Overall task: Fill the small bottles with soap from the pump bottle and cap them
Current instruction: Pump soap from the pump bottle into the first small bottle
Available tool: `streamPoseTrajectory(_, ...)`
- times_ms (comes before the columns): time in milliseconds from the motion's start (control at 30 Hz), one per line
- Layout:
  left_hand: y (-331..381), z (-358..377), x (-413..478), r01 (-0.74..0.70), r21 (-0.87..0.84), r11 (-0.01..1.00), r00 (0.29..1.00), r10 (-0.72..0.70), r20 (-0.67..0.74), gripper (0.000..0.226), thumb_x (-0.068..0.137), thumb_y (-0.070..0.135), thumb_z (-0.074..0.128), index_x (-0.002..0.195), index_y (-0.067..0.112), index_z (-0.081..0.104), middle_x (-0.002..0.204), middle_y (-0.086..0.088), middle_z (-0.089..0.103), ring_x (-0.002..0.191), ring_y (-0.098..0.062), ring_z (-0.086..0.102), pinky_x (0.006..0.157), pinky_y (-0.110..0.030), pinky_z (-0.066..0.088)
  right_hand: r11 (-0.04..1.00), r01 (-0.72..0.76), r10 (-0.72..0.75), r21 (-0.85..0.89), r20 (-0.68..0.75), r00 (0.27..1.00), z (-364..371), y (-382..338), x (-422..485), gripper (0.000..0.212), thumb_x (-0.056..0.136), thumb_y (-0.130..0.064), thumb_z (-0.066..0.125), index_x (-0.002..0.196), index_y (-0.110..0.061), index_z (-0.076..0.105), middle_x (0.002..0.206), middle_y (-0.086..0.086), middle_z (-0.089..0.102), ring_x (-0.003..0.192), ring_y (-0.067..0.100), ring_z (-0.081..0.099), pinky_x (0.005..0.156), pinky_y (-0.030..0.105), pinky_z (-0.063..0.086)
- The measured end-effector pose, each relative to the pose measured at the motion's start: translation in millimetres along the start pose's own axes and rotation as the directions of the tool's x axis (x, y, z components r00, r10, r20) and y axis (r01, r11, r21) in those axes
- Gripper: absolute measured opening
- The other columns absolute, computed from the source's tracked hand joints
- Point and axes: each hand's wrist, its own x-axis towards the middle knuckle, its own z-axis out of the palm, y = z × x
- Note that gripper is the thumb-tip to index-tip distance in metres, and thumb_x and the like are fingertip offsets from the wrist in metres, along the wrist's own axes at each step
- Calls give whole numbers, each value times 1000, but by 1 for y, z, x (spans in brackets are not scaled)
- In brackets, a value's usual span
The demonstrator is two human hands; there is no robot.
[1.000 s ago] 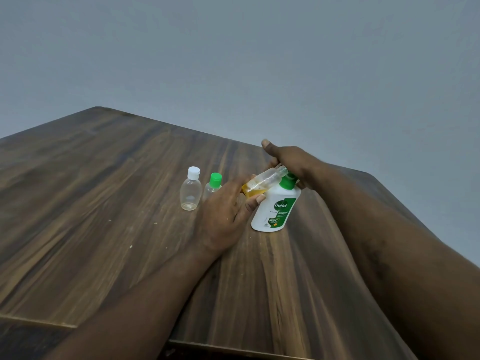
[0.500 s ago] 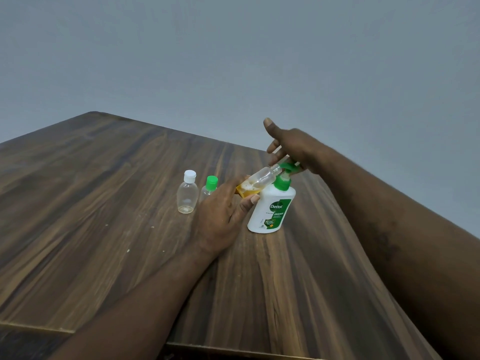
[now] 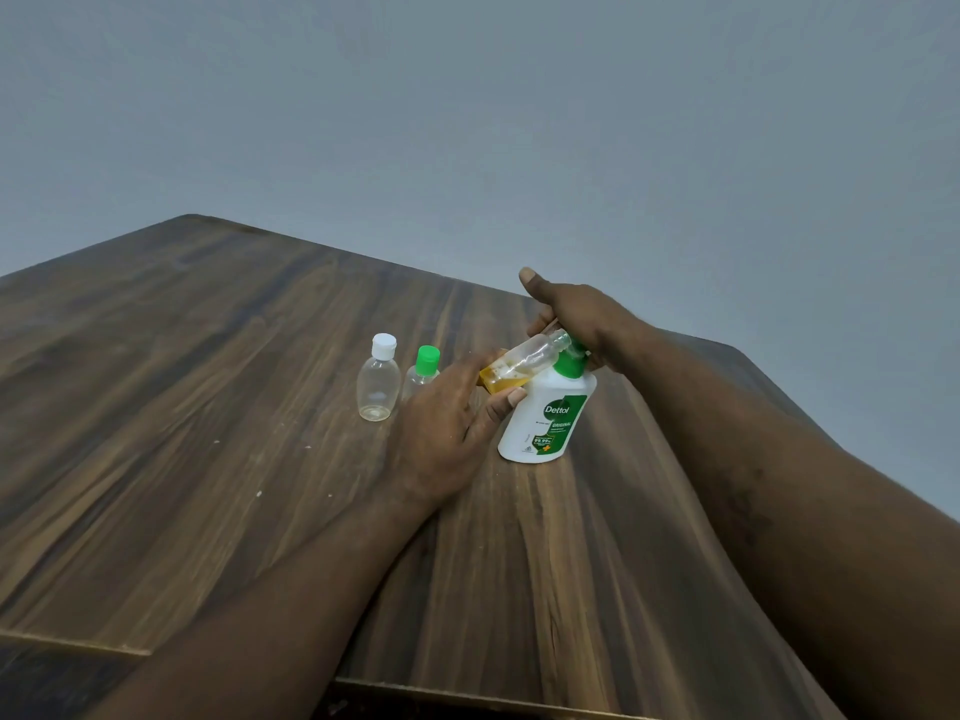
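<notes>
On the dark brown wood-grain tabletop (image 3: 218, 387) stands a white plastic pump bottle with a green label and green pump collar (image 3: 545, 418), upright, near the far right edge. The left grip (image 3: 447, 413), a bare hand reaching in from the lower left, has its fingers and thumb curled round the lower end of a small clear plastic bottle without a cap (image 3: 519, 358). This bottle is held off the tabletop and tilted steeply, its base toward the left grip and its open neck raised to the right, where it meets the pump's spout. A little yellow soap (image 3: 496, 377) has pooled in the low end of it; the rest of the bottle looks clear.

The right grip (image 3: 576, 314), also a bare hand, comes in from the right and rests on top of the pump head, which it covers almost wholly. Its thumb sticks up and away from the bottle. Its fingers lie on the far side and are mostly hidden, so I cannot tell whether they wrap the pump head or only press on it.

To the left of the left grip two more small bottles stand upright and just beside each other: a small clear bottle with a white cap (image 3: 379, 379), which looks empty, and a small clear bottle with a green cap (image 3: 422, 368), its lower body hidden behind the left grip's knuckles. Behind the tabletop rises a plain grey-blue wall (image 3: 467, 122)
</notes>
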Motion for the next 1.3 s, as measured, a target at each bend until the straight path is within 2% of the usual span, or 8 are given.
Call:
streamPoseTrajectory(167,1,-1,0,-9,-8,1000,1000,9,-3,40,100,51,55,129,24,62,85,33,56,79,12,57,65,-4,36,998,59,-60,-21,-64,996,-25,-17,-8,81,92,-85,38,101,-13,73,98,4,75,84,22,71,64,32,55)
streamPoseTrajectory(300,1,0,0,-2,1,1000,1000,2,3,42,100,54,53,131,26,60,88,33,56,80,10,57,66,-5,35,996,63,-68,-63,-86,994,-13,-12,-4,81,93,-84,37,101,-12,75,98,5,76,89,25,72,69,34,57)
streamPoseTrajectory(433,-1,0,0,-2,0,1000,1000,2,-1,37,100,46,58,129,22,63,88,33,55,79,14,55,67,-4,34,999,19,-20,-30,-20,1000,6,2,0,78,92,-84,39,94,-14,74,103,7,74,99,28,69,98,49,54)
streamPoseTrajectory(567,0,0,0,-19,-5,1000,1000,19,4,33,100,42,59,127,23,62,88,34,55,80,15,56,68,-3,35,998,21,-23,-53,-23,999,5,4,3,81,92,-84,38,95,-13,77,104,8,75,99,29,69,99,51,54)
streamPoseTrajectory(800,0,0,0,-6,-5,1000,1000,6,-12,37,100,46,58,129,25,62,86,34,55,80,15,55,68,-3,35,1000,-16,16,15,-10,1000,-8,-7,-2,85,89,-88,37,97,-13,76,104,7,75,96,28,71,85,44,59)
streamPoseTrajectory(967,1,1,1,-11,-6,1000,1000,11,-4,38,100,48,57,130,25,61,87,35,54,81,14,55,68,-2,35,999,-23,23,42,16,1000,-19,-17,-6,86,93,-85,32,110,-10,70,107,7,68,96,25,66,70,35,52)
streamPoseTrajectory(1133,0,0,1,-12,-13,1000,1000,11,-7,39,100,48,57,128,22,63,83,33,54,79,15,55,67,-2,33,998,-45,46,-39,40,998,2,-4,3,82,88,-89,36,108,-15,63,121,12,70,107,34,67,95,51,55)
streamPoseTrajectory(1300,1,-1,1,-15,-10,1000,1000,15,15,44,100,51,54,130,21,62,91,26,57,79,13,56,68,-2,35,999,-40,41,-30,22,999,5,-3,4,86,86,-92,35,103,-14,68,116,12,72,106,34,69,98,54,54)
